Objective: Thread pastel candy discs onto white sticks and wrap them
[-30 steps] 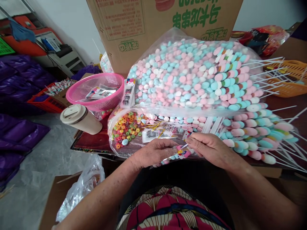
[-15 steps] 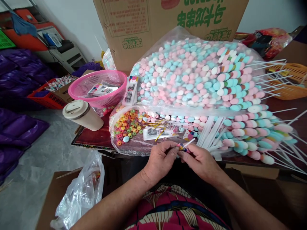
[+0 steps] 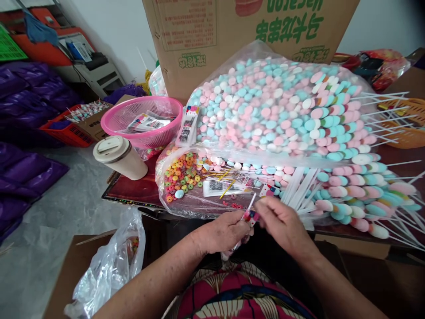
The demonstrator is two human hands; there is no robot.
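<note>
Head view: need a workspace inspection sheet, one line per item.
Surface: dark red table, mostly covered by plastic bags.
Job's things: candy skewer in a printed wrapper, white stick poking up, held between both hands; finished skewers piled at right.
Clutter: big bag of pastel candies; ring candies; pink basket with printed labels; lidded cup lying on its side; cardboard box behind; orange basket.
Grippers: left hand pinches the wrapped end; right hand is at the stick just above it.
Cables: nothing seen.
Surroundings: purple bags on a grey floor; clear plastic bag near the person's left arm.
</note>
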